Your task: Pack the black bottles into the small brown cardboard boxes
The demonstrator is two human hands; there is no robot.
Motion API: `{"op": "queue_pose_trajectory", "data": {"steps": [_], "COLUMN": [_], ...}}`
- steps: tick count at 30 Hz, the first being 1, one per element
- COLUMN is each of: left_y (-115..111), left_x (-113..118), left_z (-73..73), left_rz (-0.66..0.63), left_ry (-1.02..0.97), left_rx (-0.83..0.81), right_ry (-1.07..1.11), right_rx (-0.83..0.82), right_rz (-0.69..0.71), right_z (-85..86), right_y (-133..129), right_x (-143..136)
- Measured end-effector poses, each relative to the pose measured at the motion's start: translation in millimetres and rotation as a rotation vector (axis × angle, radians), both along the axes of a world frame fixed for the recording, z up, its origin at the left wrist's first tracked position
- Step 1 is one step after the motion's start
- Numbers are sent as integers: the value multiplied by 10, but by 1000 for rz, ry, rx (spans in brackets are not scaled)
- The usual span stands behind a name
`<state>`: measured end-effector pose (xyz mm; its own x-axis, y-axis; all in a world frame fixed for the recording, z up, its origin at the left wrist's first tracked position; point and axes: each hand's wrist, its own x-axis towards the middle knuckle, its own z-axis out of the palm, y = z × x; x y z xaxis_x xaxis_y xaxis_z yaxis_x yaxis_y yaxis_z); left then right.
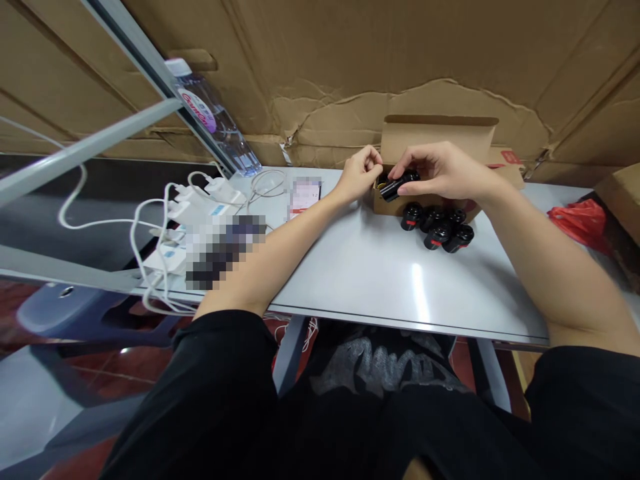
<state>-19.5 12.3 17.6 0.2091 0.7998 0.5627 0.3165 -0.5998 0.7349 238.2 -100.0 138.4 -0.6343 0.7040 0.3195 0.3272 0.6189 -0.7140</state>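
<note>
My right hand [440, 170] pinches a small, glossy black cylinder [391, 191] between thumb and fingers. The cylinder is tilted over the left part of an open cardboard box [387, 205], whose lid flap stands up at the back. My left hand [361, 173] is closed, with thumb and fingers at the left edge of this box. Several black cylinders [438, 235] with rounded tops and red marks stand grouped on the table in front of the box. My right hand hides much of the box's inside.
The white table [360, 267] backs onto large cardboard sheets. At left are white power strips [187, 207] with tangled cables, a blurred-out dark item and a phone [306, 195]. A water bottle [215, 117] leans by the metal frame. A red plastic bag [580, 223] lies at right.
</note>
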Motion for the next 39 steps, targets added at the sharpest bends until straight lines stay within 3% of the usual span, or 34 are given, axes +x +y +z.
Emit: {"op": "queue_pose_trajectory", "data": {"steps": [4, 9, 15, 19, 25, 28, 33, 39], "left_y": [22, 9, -70, -178, -257, -282, -314, -195], "left_x": [-16, -56, -49, 13, 129, 195, 273, 218], "left_z": [-7, 36, 216, 335, 353, 367, 413, 405], "left_rz": [-18, -28, -27, -129, -184, -197, -220, -158], "left_ry": [11, 47, -6, 8, -6, -31, -99, -93], "left_rx": [-1, 12, 162, 221, 161, 117, 87, 96], "right_ry": [130, 246, 351, 269, 212, 161, 38, 94], "right_rx": [-80, -58, -65, -72, -102, -113, 35, 110], "right_rz": [-108, -232, -279, -284, -148, -165, -280, -231], "right_z": [-8, -32, -103, -109, -112, -113, -92, -67], "right_y": [-47, 30, 189, 205, 159, 79, -28, 65], "right_x": [-59, -23, 36, 86, 57, 17, -5, 35]}}
